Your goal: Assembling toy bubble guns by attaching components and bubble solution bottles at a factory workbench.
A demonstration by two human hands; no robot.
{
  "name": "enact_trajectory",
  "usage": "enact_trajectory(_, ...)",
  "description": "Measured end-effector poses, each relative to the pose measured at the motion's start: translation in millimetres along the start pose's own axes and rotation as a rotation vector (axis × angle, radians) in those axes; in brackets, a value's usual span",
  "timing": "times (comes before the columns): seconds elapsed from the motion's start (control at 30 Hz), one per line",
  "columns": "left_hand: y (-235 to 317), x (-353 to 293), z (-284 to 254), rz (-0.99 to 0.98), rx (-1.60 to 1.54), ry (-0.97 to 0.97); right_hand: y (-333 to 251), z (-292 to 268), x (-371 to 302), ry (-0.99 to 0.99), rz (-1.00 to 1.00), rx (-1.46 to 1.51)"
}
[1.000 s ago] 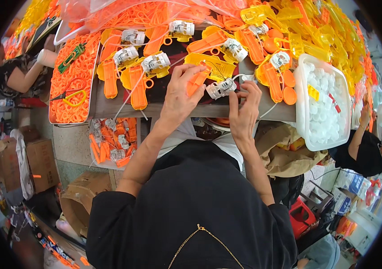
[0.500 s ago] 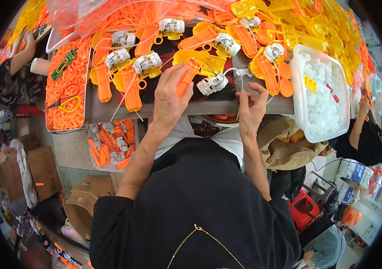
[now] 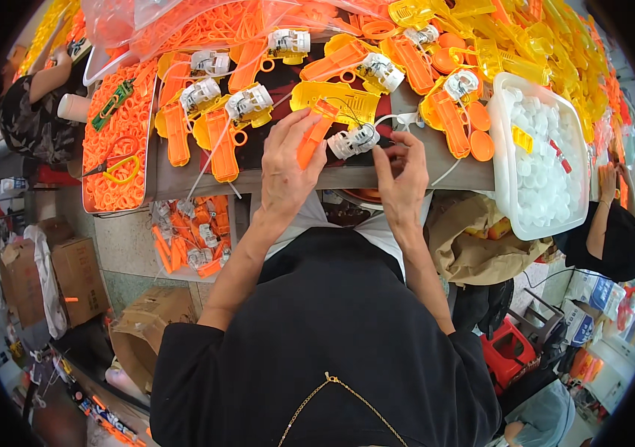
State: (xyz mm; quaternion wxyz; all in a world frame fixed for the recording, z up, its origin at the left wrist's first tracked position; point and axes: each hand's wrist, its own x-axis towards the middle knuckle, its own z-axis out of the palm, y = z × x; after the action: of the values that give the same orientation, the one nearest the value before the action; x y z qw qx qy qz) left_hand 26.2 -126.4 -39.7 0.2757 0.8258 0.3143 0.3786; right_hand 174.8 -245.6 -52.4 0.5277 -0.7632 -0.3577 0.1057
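My left hand (image 3: 287, 162) is closed around an orange toy-gun handle (image 3: 312, 144); thin dark wires run from it toward a white cylindrical unit (image 3: 354, 141). That unit lies just right of the handle, in front of a yellow half shell (image 3: 336, 100). At the unit's right end hovers my right hand (image 3: 404, 179), its thumb and curled fingers apart, with nothing visible between them. Several part-assembled orange and yellow toy guns (image 3: 220, 145) with white cylinders lie around both hands on the table.
A tray of small orange parts (image 3: 115, 179) stands left, bearing scissors (image 3: 118, 165) and a green tool (image 3: 112, 106). At right is a white tub (image 3: 505, 190) of translucent caps. Yellow shells (image 3: 533, 52) pile up behind. Co-workers sit at both sides.
My right hand has moved left from the thin white strip toward the white cylindrical unit. My left hand keeps hold of the orange handle. The whole view has shifted slightly.
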Motion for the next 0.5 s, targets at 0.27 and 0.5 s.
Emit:
enact_trajectory(0.27,-25,-3,16,0.052,0.13,0.058,-3,26,10,0.005,-0.046,0.041)
enact_trajectory(0.5,-29,0,11,-0.004,0.028,0.04,-27,7,50,-0.125,-0.106,-0.004)
